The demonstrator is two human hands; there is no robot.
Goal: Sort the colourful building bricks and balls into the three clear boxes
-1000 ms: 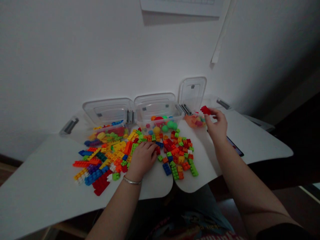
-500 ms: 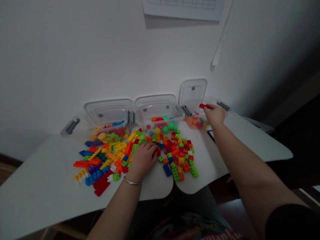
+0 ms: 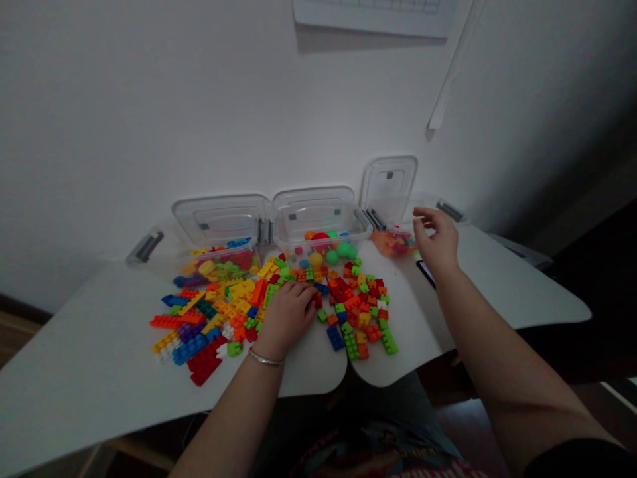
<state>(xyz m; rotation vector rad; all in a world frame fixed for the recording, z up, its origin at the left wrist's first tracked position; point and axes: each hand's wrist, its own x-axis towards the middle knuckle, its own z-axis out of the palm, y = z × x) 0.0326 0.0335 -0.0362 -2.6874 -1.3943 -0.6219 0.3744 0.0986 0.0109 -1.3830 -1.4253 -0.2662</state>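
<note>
My left hand [image 3: 289, 313] lies palm down over the brick pile near the middle of the table, its fingers loosely bent and somewhat apart. A red toy brick [image 3: 318, 301] sits at its thumb and index fingertips, and the surface under the palm is hidden. Above the right end of the table hovers my right hand [image 3: 438, 239], fingers parted and nothing between them. It is just right of a small clear plastic box [image 3: 398, 244] with orange and red pieces inside and a raised lid [image 3: 389, 189]. Colourful toy bricks [image 3: 352, 302] spread around the left hand.
Two larger clear boxes stand along the wall: the left box [image 3: 260, 259] holds mixed coloured pieces, the middle box [image 3: 293, 240] coloured balls. A phone [image 3: 426, 273] lies below my right wrist. Two white tabletops [image 3: 318, 375] meet with a notch at the front edge.
The red brick that was in my right hand is gone from it, and the fingers have opened. That hand has shifted slightly right. My left hand stays over the same bricks.
</note>
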